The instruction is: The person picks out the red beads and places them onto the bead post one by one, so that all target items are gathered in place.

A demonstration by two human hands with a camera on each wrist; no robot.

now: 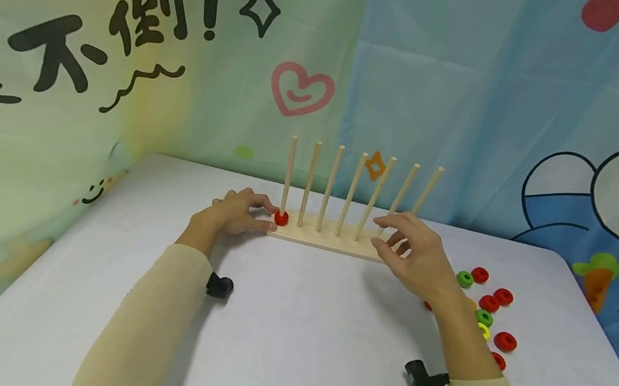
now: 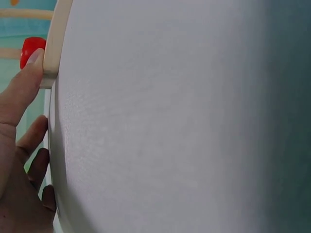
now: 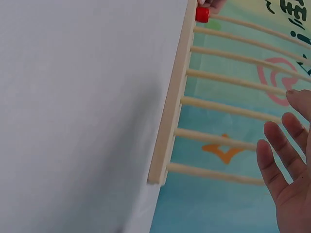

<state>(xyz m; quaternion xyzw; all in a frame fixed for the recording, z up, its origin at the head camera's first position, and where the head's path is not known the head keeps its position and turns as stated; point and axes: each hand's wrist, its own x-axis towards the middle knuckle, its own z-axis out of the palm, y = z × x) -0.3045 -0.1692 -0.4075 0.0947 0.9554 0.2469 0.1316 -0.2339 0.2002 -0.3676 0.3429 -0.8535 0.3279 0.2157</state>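
A wooden rack with a row of several upright pegs stands on the white table. One red ring sits at the foot of its leftmost peg. At that end my left hand holds the rack, index finger behind and thumb in front; in the left wrist view the thumb lies against the red ring and the base end. My right hand hovers in front of the rightmost pegs, fingers loosely bent and apart from the thumb. Nothing shows between them in the right wrist view.
To the right, partly behind my right forearm, lie several loose rings: red, green and yellow. A printed cloth backdrop hangs behind the table. Dark wrist-camera mounts stick out at both cuffs.
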